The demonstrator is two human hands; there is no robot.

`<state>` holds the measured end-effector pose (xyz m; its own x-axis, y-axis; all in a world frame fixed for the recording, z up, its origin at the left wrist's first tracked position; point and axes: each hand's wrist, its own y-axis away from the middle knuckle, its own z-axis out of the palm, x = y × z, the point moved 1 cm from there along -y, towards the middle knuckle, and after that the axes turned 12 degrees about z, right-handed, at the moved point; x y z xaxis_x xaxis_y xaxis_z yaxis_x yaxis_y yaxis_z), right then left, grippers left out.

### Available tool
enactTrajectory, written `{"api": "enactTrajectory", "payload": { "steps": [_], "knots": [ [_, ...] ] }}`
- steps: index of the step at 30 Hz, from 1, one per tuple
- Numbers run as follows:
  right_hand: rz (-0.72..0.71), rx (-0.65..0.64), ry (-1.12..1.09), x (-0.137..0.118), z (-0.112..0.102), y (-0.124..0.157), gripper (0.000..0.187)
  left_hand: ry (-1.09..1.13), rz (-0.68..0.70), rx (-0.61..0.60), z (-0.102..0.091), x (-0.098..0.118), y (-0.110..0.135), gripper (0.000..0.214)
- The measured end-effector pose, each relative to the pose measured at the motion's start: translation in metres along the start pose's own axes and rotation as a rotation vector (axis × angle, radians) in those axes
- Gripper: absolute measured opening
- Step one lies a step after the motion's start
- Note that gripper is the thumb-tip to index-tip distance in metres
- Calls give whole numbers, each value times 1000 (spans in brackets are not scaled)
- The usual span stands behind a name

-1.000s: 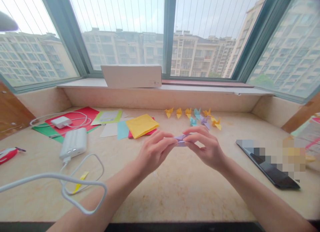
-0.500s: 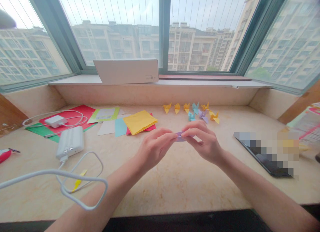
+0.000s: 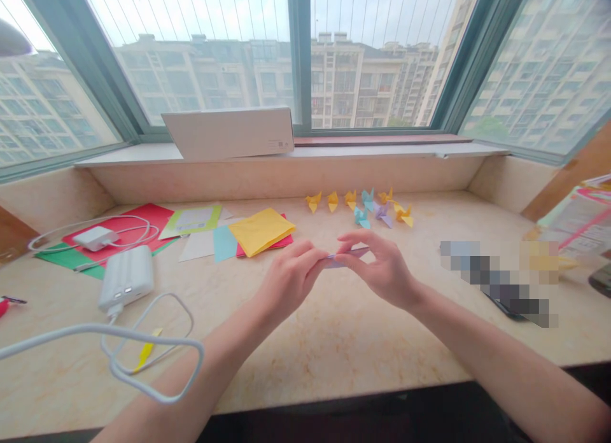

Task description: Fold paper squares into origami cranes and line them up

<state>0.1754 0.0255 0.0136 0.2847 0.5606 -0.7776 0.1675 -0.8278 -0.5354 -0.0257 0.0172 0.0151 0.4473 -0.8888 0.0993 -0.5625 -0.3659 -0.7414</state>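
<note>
A small folded piece of purple origami paper [image 3: 344,260] is held between my two hands above the counter, seen nearly edge-on. My left hand [image 3: 296,271] pinches its left end, the fingers hiding that part. My right hand [image 3: 382,261] grips it from the right with the thumb along the near side and the index finger arched above. Just beyond the hands stand several folded paper cranes: yellow ones such as this crane [image 3: 313,202], blue ones like this crane [image 3: 361,218], and a purple crane [image 3: 383,214].
Left of my hands lie a yellow folded sheet [image 3: 261,232], a blue sheet [image 3: 224,243] and a red sheet [image 3: 155,215]. A white power bank [image 3: 126,279] with a looping cable [image 3: 191,344] sits nearer. To the right is a partly blurred phone [image 3: 506,303]. A white box [image 3: 233,134] stands on the sill.
My right index finger has lifted and arched, and more of the purple paper shows, now tilted up to the right. The whole view has shifted slightly.
</note>
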Motion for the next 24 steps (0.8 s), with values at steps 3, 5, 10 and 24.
{"api": "enactTrajectory", "payload": {
  "steps": [3, 5, 10, 24],
  "knots": [
    [62, -51, -1, -1, 0, -3, 14, 6, -7, -31, 1, -1, 0, 18],
    [97, -74, -22, 0, 0, -4, 10, 33, -40, -57, 3, 0, 1, 17],
    [177, -107, -79, 3, -2, -4, 9, 349, -289, -60, 7, 3, 1, 21],
    [-129, -90, 8, 2, -1, -5, 17, 1218, -655, 249, 8, 7, -9, 16]
  ]
}}
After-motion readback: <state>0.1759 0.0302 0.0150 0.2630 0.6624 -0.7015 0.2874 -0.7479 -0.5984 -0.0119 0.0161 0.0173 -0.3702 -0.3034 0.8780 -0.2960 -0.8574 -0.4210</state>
